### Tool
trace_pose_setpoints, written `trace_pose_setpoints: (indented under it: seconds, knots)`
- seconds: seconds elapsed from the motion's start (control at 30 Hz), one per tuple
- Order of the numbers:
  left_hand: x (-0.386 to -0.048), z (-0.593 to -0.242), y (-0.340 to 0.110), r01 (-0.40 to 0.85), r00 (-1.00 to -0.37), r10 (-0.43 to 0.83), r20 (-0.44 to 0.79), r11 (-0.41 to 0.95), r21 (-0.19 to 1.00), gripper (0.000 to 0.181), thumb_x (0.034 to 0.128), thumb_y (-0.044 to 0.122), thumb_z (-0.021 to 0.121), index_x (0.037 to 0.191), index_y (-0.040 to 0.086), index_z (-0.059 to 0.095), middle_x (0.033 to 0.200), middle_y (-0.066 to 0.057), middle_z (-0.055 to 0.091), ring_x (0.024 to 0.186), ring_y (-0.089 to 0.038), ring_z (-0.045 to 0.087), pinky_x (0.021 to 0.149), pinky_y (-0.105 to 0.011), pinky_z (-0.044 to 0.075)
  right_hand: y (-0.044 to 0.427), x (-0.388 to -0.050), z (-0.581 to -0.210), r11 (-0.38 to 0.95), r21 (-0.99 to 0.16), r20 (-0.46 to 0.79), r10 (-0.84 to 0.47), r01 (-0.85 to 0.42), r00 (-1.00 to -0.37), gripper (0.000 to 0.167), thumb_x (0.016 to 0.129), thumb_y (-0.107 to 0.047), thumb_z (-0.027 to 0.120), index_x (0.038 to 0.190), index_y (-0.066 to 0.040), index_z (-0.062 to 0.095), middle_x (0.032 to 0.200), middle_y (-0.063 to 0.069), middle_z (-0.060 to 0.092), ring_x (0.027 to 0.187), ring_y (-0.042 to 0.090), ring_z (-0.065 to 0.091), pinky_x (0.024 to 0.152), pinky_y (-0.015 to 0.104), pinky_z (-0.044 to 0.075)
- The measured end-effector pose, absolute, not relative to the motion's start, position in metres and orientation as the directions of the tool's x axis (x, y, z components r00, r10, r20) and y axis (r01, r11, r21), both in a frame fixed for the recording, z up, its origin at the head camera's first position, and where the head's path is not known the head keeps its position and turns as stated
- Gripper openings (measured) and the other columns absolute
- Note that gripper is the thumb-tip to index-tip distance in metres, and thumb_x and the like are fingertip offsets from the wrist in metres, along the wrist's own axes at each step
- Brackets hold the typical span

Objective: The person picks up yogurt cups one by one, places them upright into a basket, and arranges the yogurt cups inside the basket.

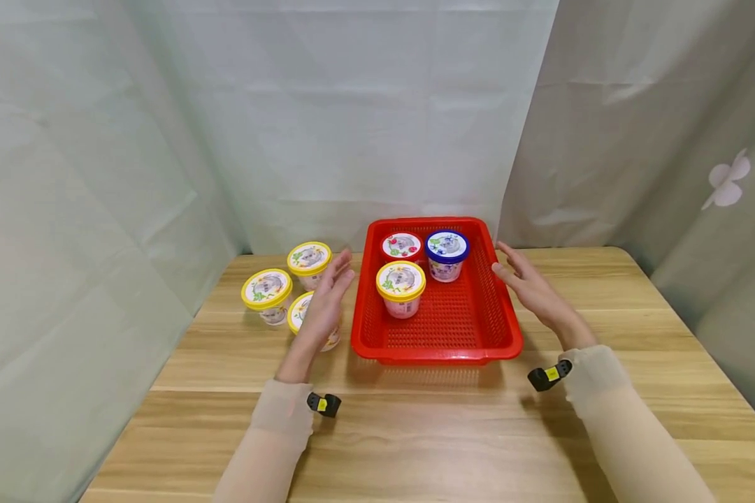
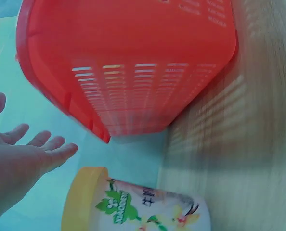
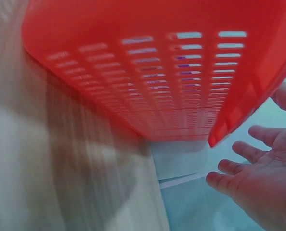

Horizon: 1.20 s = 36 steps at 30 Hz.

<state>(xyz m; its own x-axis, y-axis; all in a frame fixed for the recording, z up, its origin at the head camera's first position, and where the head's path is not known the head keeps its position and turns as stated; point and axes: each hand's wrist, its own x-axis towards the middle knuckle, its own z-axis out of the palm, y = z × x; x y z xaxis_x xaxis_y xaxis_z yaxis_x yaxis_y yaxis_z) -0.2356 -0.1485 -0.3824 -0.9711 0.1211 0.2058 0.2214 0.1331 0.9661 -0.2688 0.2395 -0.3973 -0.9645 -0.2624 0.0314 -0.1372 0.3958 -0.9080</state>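
Observation:
A red plastic basket (image 1: 437,353) stands on the table between my two hands. Inside it are a red-lidded cup (image 1: 402,246), a blue-lidded cup (image 1: 447,255) and a yellow-lidded cup (image 1: 401,290). My left hand (image 1: 324,304), fingers extended, is to the basket's left, above a yellow-lidded cup (image 2: 148,209) that it partly hides in the head view. At the basket's right rim, my right hand (image 1: 537,290) has its fingers spread and holds nothing. In the right wrist view its thumb is close to the rim; I cannot tell whether they touch.
Two more yellow-lidded cups, one at the back (image 1: 310,260) and one further left (image 1: 267,290), stand on the wooden table (image 1: 415,440). Pale curtains (image 1: 352,119) hang behind the table and along both sides.

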Motion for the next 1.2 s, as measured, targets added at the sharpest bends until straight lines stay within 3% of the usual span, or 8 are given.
trace_pose_setpoints:
  seconds: [0.17,0.3,0.43,0.57,0.73,0.93,1.03,1.2]
  knots:
    - [-0.235,-0.378,-0.154,0.245,-0.967,0.125,0.223,0.196,0.949,0.056,0.1119,0.029,0.047,0.163,0.011,0.031,0.164,-0.011,0.036,0.152,-0.026,0.031,0.125,-0.046,0.027,0.241,-0.265,-0.409,0.329,-0.94,0.015,-0.227,-0.092,-0.974,0.076,0.109,-0.046,0.047,0.169,-0.021,0.007,0.175,0.01,0.003,0.159,0.041,0.003,0.119,0.074,0.014]
    - [-0.235,-0.374,-0.16,0.257,-0.964,0.127,0.233,0.219,0.941,0.056,0.112,0.025,0.047,0.162,0.007,0.031,0.163,-0.015,0.037,0.152,-0.028,0.032,0.125,-0.046,0.027,0.24,-0.265,-0.417,0.244,-0.968,0.012,-0.197,-0.061,-0.98,0.075,0.111,-0.046,0.044,0.169,-0.016,0.007,0.175,0.007,0.005,0.16,0.034,0.004,0.125,0.062,0.008]
    - [-0.235,-0.372,-0.164,0.261,-0.963,0.14,0.232,0.241,0.935,0.057,0.1116,0.025,0.048,0.162,0.006,0.031,0.163,-0.014,0.038,0.152,-0.029,0.032,0.124,-0.046,0.029,0.238,-0.263,-0.425,0.094,-0.995,0.007,-0.195,-0.026,-0.981,0.072,0.112,-0.042,0.042,0.168,-0.011,0.007,0.175,0.007,0.005,0.16,0.026,0.001,0.128,0.05,0.006]
    - [-0.234,-0.373,-0.167,0.269,-0.961,0.142,0.239,0.253,0.929,0.056,0.1114,0.023,0.049,0.162,0.005,0.032,0.163,-0.016,0.038,0.151,-0.03,0.033,0.124,-0.046,0.029,0.237,-0.261,-0.431,-0.056,-0.998,0.001,-0.225,0.012,-0.974,0.072,0.113,-0.04,0.04,0.167,-0.009,0.004,0.175,0.009,0.002,0.16,0.026,0.0,0.128,0.049,0.007]
    - [-0.231,-0.376,-0.171,0.27,-0.96,0.141,0.24,0.265,0.926,0.055,0.1121,0.023,0.047,0.162,0.006,0.032,0.163,-0.015,0.038,0.151,-0.03,0.034,0.124,-0.048,0.029,0.236,-0.259,-0.438,-0.126,-0.989,-0.036,-0.271,0.072,-0.962,0.076,0.112,-0.045,0.039,0.167,-0.01,-0.001,0.174,0.013,0.005,0.158,0.032,0.013,0.126,0.046,0.022]
    - [-0.228,-0.376,-0.177,0.286,-0.957,0.156,0.246,0.335,0.898,0.055,0.1127,0.026,0.046,0.162,0.007,0.033,0.162,-0.016,0.039,0.149,-0.031,0.036,0.123,-0.049,0.029,0.234,-0.259,-0.444,-0.15,-0.983,-0.054,-0.301,0.103,-0.952,0.075,0.111,-0.052,0.036,0.169,-0.017,0.005,0.165,0.022,0.024,0.139,0.03,0.043,0.102,0.027,0.05]
    - [-0.226,-0.374,-0.179,0.307,-0.951,0.17,0.257,0.432,0.848,0.055,0.1125,0.031,0.046,0.161,0.008,0.035,0.16,-0.018,0.04,0.147,-0.035,0.037,0.122,-0.052,0.029,0.234,-0.261,-0.447,-0.146,-0.985,-0.04,-0.317,0.091,-0.948,0.071,0.111,-0.051,0.035,0.168,-0.014,0.014,0.154,0.025,0.037,0.125,0.025,0.055,0.096,0.031,0.054]
    - [-0.224,-0.374,-0.183,0.32,-0.948,0.185,0.261,0.542,0.777,0.058,0.1118,0.038,0.046,0.161,0.008,0.036,0.161,-0.019,0.037,0.149,-0.039,0.033,0.12,-0.059,0.029,0.235,-0.262,-0.449,-0.163,-0.981,-0.041,-0.339,0.102,-0.94,0.066,0.112,-0.047,0.038,0.163,-0.008,0.023,0.135,0.016,0.055,0.114,0.024,0.063,0.09,0.035,0.058]
